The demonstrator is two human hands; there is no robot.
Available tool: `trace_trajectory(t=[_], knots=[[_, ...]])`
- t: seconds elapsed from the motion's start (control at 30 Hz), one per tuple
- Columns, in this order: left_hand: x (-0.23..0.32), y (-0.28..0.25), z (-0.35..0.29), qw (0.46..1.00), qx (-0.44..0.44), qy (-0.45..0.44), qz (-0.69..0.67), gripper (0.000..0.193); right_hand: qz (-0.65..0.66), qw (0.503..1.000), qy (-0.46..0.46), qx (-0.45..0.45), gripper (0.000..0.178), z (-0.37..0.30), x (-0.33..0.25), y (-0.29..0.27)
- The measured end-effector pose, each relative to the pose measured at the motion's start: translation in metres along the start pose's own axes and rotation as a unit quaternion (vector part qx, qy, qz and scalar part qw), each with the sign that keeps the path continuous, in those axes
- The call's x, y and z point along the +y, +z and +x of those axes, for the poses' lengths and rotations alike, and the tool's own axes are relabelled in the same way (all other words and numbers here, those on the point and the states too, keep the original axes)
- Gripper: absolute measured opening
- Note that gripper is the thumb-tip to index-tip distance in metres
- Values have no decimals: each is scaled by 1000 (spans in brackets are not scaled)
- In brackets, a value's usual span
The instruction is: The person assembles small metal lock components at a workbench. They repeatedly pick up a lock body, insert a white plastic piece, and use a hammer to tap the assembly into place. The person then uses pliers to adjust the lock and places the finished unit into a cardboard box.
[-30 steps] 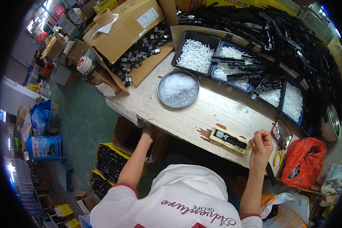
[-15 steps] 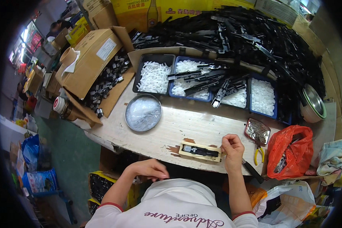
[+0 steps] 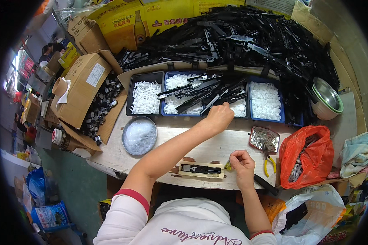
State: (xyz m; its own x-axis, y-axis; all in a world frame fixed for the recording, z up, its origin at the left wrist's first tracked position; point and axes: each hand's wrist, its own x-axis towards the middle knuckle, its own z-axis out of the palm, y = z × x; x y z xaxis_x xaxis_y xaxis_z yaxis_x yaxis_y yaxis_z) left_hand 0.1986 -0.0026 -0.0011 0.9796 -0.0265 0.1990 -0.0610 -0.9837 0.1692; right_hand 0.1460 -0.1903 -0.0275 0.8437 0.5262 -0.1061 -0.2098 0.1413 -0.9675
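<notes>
My left hand (image 3: pixel 221 117) reaches across the table to a blue bin of small white plastic parts (image 3: pixel 238 108), by the near ends of several black metal rails (image 3: pixel 200 96) lying over the bins. Its fingers are bent together and what they grip is hidden. Above the front edge, my right hand (image 3: pixel 243 166) holds thumb and fingers in a pinch; anything between them is too small to make out. Just left of it sits a small light wooden fixture (image 3: pixel 184 173) with a black mechanism (image 3: pixel 206 169) lying in it. A small yellowish thing (image 3: pixel 228 165) shows beside the right fingertips.
A round dish (image 3: pixel 139 151) with a whitish clear mass stands left. Rightward are a tray of metal pins (image 3: pixel 257 141), yellow-handled pliers (image 3: pixel 270 166), a black handle (image 3: pixel 266 185) and a red bag (image 3: pixel 290 171). Behind the bins rises a heap of black rails (image 3: pixel 270 53).
My left hand has gone from near my body up to the white-part bin. The right hand stays pinched near the fixture. The whole view has shifted a little.
</notes>
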Motion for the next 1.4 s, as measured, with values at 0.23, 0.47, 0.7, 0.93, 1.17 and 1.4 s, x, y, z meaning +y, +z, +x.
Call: trace_trajectory(t=[0.23, 0.47, 0.7, 0.93, 1.17, 1.4], knots=[[-32, -7, 0, 986, 6, -14, -165, 14, 1, 1000, -10, 3, 9, 4, 4, -2], [-28, -41, -13, 808, 7, -231, -542, 9, 21, 999, -40, 13, 8, 12, -6, 2], [6, -27, -96, 616, 13, -206, -760, 11, 46, 996, -80, -5, 8, 14, -22, 22], [24, -15, -156, 507, 4, -232, -830, 15, 33, 996, -46, -75, 8, 6, -14, 43], [30, -17, -169, 489, 8, -192, -851, 20, 39, 997, -28, -68, 9, 0, -10, 54], [31, -14, -172, 519, 18, -189, -834, 20, 44, 996, -48, -62, 10, -4, -8, 58]])
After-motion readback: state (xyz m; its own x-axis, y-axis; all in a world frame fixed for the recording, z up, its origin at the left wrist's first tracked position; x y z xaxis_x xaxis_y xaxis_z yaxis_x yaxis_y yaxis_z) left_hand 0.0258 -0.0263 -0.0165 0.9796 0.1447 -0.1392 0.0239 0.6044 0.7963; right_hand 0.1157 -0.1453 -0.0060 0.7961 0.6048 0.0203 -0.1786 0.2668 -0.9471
